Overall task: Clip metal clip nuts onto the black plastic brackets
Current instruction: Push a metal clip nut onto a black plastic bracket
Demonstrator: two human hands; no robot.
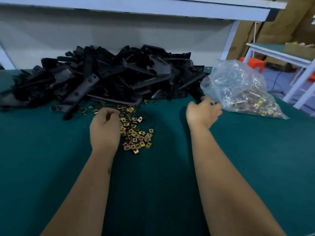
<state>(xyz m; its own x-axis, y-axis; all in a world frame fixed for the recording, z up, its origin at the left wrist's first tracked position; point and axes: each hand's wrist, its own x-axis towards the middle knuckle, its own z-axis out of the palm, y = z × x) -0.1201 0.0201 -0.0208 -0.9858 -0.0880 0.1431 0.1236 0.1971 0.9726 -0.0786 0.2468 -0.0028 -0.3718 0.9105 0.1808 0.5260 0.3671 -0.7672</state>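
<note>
Clip nuts: loose scatter of small brass-coloured squares on the green desk, roughly mid-desk, running from the near side up toward the back until it meets the foot of the bracket heap. A few lie half under the front brackets.

Black brackets: large tangled heap along the back edge of the desk, spreading from the left edge to past the middle. One long flat bracket slopes down out of the heap toward the left front, holes showing.

Left hand: resting at the left margin of the clip nuts, knuckles up, fingers curled inward over the top of the scatter. Fingertips hidden under the hand; cannot tell whether a nut is pinched.

Right hand: reaching toward the back right, fingers bent around the end of a black bracket at the right foot of the heap, touching the plastic bag. Blurred.

Plastic bag: clear, crumpled, at the right edge of the desk, more clip nuts inside, just beside the heap.

Outward: white shelf overhead; cardboard boxes and a white table frame off to the right.
</note>
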